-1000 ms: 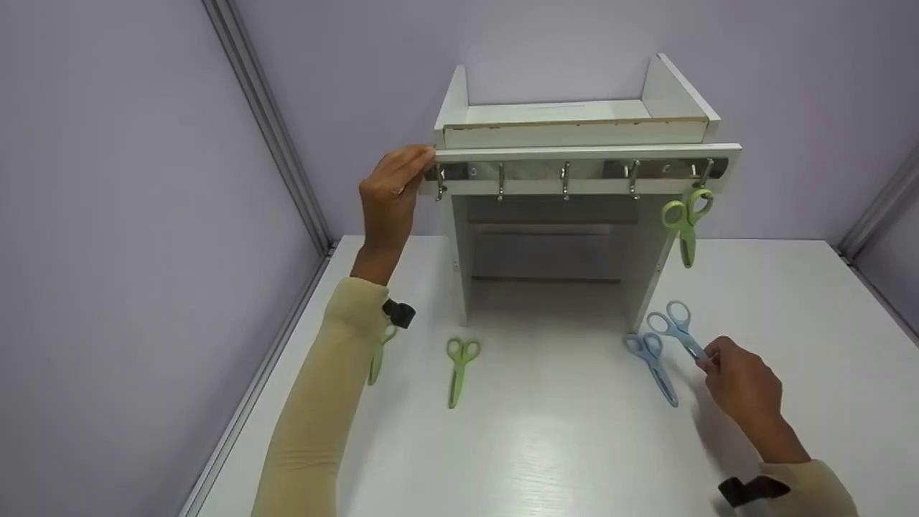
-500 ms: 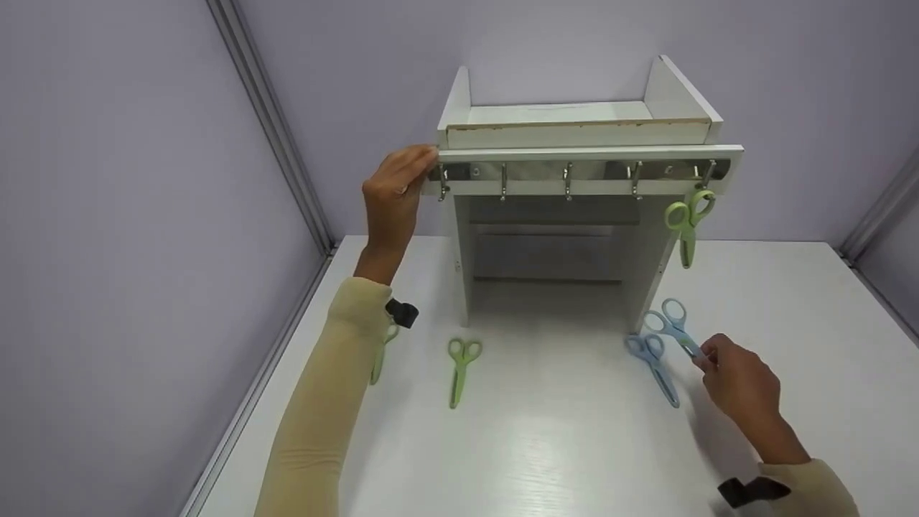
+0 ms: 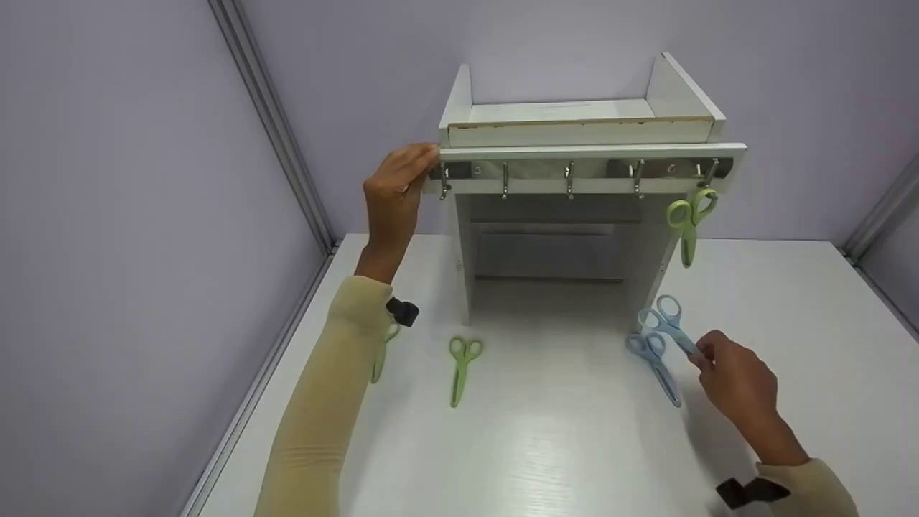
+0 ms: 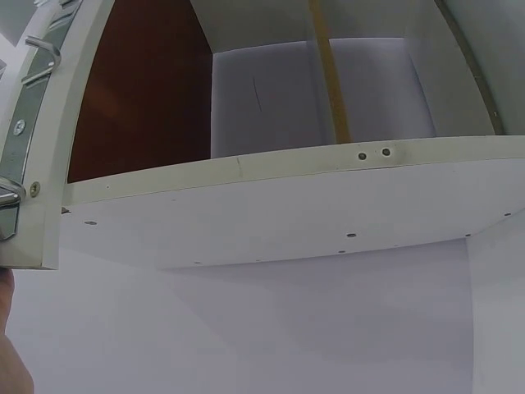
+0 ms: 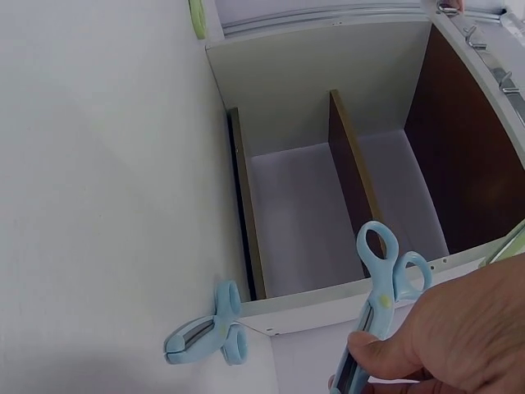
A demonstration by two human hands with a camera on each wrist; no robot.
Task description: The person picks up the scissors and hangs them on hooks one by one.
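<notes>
Bright, even light; soft shadows

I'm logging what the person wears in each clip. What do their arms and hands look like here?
Both arms are in long, close-fitting sleeves of a pale tan, one on the left arm and one on the right. A small black device sits at each wrist, left and right. The left hand and right hand are bare, with no gloves showing.
</notes>
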